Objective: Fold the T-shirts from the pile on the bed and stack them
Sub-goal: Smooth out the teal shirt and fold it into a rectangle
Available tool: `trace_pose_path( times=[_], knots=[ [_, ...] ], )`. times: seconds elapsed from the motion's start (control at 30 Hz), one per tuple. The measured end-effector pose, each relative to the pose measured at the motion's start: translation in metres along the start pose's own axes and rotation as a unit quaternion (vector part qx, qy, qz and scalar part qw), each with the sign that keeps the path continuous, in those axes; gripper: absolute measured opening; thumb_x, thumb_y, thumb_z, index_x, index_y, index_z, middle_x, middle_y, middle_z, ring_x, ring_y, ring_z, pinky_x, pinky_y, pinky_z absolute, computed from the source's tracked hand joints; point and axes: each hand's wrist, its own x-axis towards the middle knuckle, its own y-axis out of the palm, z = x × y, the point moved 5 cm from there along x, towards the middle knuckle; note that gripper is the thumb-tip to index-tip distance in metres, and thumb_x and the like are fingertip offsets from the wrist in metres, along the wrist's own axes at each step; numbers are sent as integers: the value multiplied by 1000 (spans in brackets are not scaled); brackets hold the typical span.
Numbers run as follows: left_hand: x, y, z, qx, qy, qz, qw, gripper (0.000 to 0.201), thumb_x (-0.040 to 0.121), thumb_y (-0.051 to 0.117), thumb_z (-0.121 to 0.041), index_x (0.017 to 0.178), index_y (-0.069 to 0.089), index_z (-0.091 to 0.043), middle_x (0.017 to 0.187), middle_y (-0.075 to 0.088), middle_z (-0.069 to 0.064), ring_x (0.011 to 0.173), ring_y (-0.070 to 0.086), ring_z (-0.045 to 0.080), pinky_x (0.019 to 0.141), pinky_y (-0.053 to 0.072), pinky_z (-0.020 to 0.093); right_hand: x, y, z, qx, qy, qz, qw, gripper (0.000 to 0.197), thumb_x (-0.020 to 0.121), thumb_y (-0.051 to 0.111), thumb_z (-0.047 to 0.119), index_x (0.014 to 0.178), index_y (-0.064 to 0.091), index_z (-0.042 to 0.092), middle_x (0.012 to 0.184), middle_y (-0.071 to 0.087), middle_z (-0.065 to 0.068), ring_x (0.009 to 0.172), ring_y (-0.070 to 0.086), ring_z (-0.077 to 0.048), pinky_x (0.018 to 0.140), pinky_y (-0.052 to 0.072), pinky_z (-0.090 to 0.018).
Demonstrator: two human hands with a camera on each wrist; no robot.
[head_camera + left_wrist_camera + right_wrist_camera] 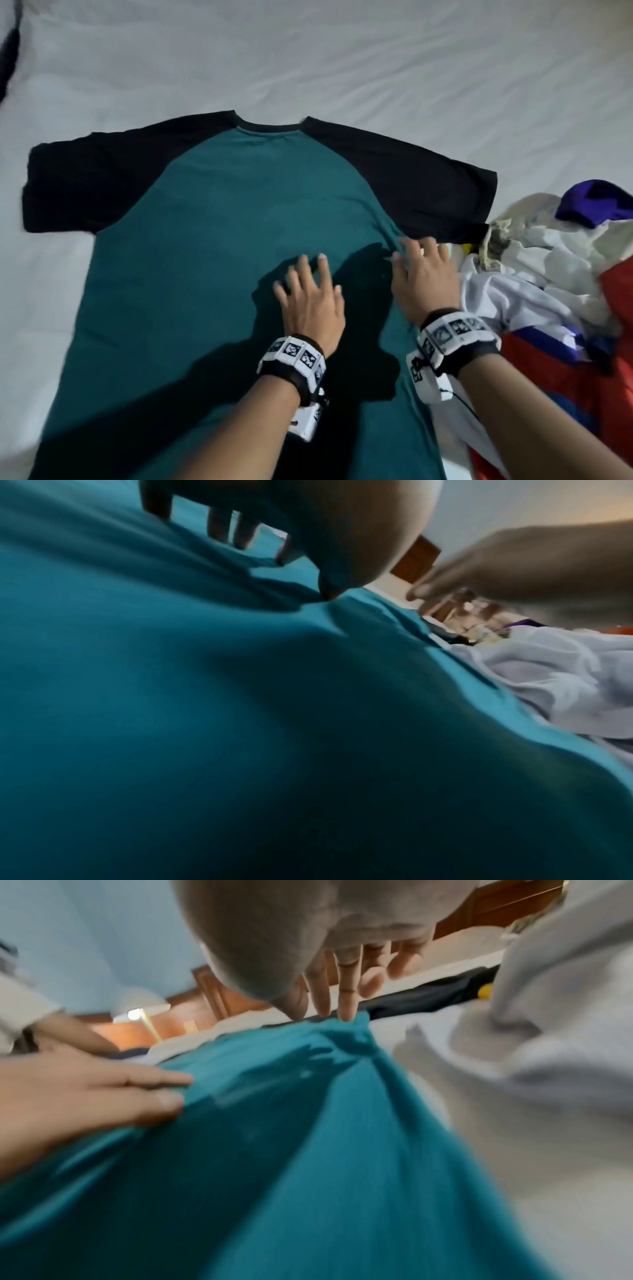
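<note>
A teal T-shirt [212,246] with black raglan sleeves lies spread flat on the white bed sheet [308,58], collar away from me. My left hand [308,291] rests on its middle with spread, straight fingers [219,523] touching the cloth. At the shirt's right side, just below the right sleeve, my right hand [423,274] presses straight fingertips [346,1007] onto the teal edge [342,1031]. Neither hand holds cloth. The pile of unfolded shirts [548,284] sits at the right, white, red, blue and purple.
The pile [548,1042] lies against the teal shirt's right side, under my right wrist. Bare sheet spreads beyond the collar and to the left [51,308]. A wooden headboard [212,996] and a lamp [137,1010] stand past the bed.
</note>
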Motion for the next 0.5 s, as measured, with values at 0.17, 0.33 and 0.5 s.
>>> trace_pose_path(
  times=[0.17, 0.33, 0.5],
  knots=[
    [22, -8, -90, -75, 50, -2, 996, 35, 96, 51, -49, 102, 61, -16, 100, 59, 10, 93, 58, 35, 74, 46, 46, 96, -15, -50, 1, 20, 20, 1000, 30, 101, 52, 28, 123, 66, 12, 120, 58, -18, 111, 47, -43, 90, 43, -51],
    [56, 12, -131, -79, -43, 68, 994, 67, 79, 61, -74, 103, 60, -12, 100, 63, 11, 93, 61, 34, 75, 50, 45, 163, -3, -76, -32, 22, 93, 995, 61, 95, 62, 44, 148, 40, 23, 162, 29, -4, 150, 19, -31, 116, 21, -53],
    [71, 21, -131, -100, -75, 99, 987, 58, 63, 81, -61, 88, 59, -13, 82, 62, 10, 72, 61, 31, 60, 49, 38, 191, 13, -83, -12, 55, 122, 991, 87, 87, 62, 63, 155, 24, 26, 158, 37, 0, 151, 18, -25, 119, 7, -57]
  ],
)
